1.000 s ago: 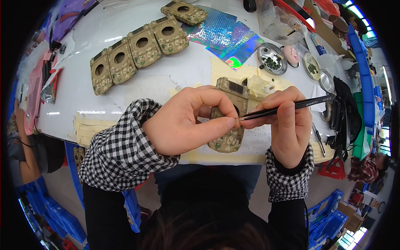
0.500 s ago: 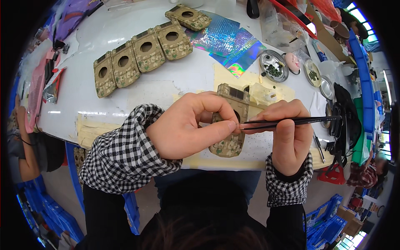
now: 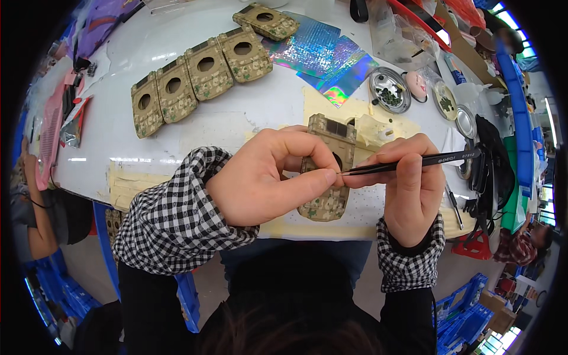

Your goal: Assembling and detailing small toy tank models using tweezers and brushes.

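Observation:
My right hand (image 3: 408,177) grips a pair of black tweezers (image 3: 429,160), their tips meeting the pinched fingertips of my left hand (image 3: 272,177). Thumb and forefinger of the left hand are pressed together; whatever lies between them is too small to make out. Beneath both hands a camouflage-patterned toy vehicle hull (image 3: 322,204) lies on the table, its round hole partly covered by my fingers. Beyond it sits a beige taped block (image 3: 374,134) with a small white peg.
Several matching hulls (image 3: 207,71) stand in a row at the far left, with another hull (image 3: 266,21) behind. Shiny holographic sheets (image 3: 322,56) lie near a round metal dish (image 3: 389,90) of small dark green pieces. A pink comb (image 3: 50,139) is at the left edge.
The tweezers have rolled and tilted in my right hand, and their arms now look pressed together instead of spread. My left hand has barely moved.

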Action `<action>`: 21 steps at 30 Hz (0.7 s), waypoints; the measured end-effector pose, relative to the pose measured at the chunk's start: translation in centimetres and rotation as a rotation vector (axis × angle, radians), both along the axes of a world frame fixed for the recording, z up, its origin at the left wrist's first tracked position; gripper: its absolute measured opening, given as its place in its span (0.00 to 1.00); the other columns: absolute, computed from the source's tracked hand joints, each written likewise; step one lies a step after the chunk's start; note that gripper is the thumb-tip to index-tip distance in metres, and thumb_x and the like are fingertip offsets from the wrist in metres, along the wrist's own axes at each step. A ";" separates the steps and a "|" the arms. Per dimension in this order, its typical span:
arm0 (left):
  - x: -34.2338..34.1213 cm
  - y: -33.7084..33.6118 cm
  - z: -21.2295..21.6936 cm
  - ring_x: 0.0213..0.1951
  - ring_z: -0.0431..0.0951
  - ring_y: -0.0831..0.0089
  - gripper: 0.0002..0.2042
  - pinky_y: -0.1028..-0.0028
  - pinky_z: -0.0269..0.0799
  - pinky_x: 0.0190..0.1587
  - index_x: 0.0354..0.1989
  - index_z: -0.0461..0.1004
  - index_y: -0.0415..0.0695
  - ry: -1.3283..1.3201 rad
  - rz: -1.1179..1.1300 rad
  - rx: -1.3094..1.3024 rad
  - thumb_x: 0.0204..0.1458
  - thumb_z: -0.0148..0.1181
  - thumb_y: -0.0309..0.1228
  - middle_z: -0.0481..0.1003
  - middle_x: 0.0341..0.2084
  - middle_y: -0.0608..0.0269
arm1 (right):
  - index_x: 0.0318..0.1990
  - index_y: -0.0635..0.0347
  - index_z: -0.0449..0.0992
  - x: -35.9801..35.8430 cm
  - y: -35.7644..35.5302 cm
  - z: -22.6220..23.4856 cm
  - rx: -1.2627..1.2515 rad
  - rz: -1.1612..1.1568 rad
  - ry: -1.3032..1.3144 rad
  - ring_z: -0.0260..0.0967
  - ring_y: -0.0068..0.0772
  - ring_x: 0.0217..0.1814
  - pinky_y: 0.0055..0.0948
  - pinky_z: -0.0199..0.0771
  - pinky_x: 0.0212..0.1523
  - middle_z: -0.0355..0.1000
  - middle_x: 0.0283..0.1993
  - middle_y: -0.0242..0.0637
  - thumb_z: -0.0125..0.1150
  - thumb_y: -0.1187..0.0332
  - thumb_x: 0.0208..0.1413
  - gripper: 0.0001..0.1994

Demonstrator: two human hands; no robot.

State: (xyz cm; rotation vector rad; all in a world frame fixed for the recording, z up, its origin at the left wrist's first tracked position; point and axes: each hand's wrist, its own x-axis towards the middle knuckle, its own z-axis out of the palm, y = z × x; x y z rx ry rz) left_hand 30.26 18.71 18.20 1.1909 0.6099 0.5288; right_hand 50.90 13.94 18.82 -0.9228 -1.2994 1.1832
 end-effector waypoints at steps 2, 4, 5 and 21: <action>0.0 0.0 -0.1 0.39 0.74 0.79 0.06 0.79 0.68 0.40 0.35 0.73 0.36 0.007 0.004 -0.009 0.56 0.54 0.27 0.71 0.35 0.64 | 0.39 0.69 0.64 0.0 0.0 0.0 0.000 -0.003 -0.007 0.77 0.39 0.36 0.29 0.81 0.39 0.71 0.36 0.47 0.41 0.64 0.66 0.13; 0.0 -0.1 0.0 0.39 0.74 0.79 0.06 0.79 0.68 0.40 0.35 0.73 0.36 -0.003 0.007 -0.007 0.56 0.54 0.27 0.71 0.35 0.64 | 0.39 0.69 0.64 0.0 0.0 0.1 -0.004 -0.002 -0.015 0.77 0.40 0.36 0.29 0.81 0.39 0.71 0.36 0.46 0.41 0.64 0.66 0.13; 0.0 -0.1 0.0 0.39 0.74 0.79 0.06 0.79 0.68 0.40 0.35 0.73 0.36 -0.010 0.006 -0.007 0.56 0.54 0.26 0.71 0.35 0.64 | 0.39 0.69 0.64 0.0 0.0 0.1 -0.007 -0.002 -0.012 0.77 0.40 0.36 0.29 0.81 0.38 0.71 0.36 0.46 0.41 0.64 0.66 0.13; 0.1 -0.1 -0.1 0.38 0.72 0.81 0.05 0.79 0.67 0.40 0.34 0.73 0.36 0.004 0.026 0.045 0.56 0.54 0.26 0.70 0.35 0.65 | 0.39 0.68 0.63 -0.1 0.0 -0.1 -0.017 -0.001 0.019 0.77 0.40 0.36 0.30 0.81 0.38 0.71 0.36 0.46 0.40 0.64 0.66 0.13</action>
